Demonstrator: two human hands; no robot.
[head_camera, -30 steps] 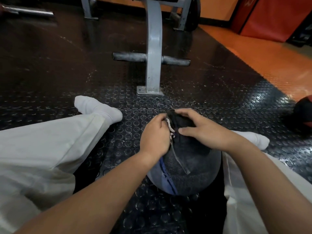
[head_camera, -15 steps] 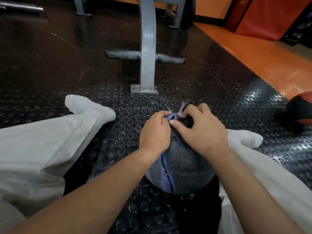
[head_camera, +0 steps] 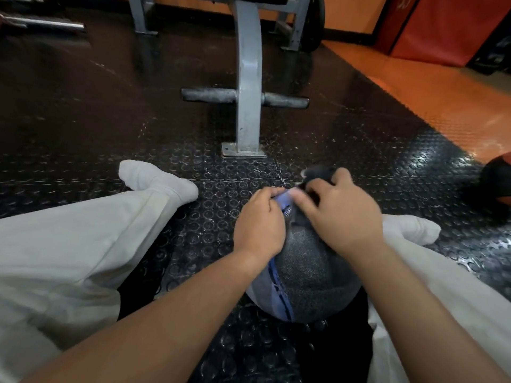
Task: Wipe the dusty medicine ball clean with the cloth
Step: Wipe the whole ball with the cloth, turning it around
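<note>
At the top of the medicine ball (head_camera: pixel 312 277), our curled fingers (head_camera: pixel 269 193) hold the cloth (head_camera: pixel 318 172): the left hand (head_camera: pixel 260 219) pinches its bluish edge, the right hand (head_camera: pixel 343 214) grips the dark bunch. The ball sits on the studded mat (head_camera: pixel 193 233) between our legs (head_camera: pixel 83 244).

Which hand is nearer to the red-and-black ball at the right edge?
Right. The right hand lies left of the red-and-black ball, apart; the left hand is farther left.
</note>
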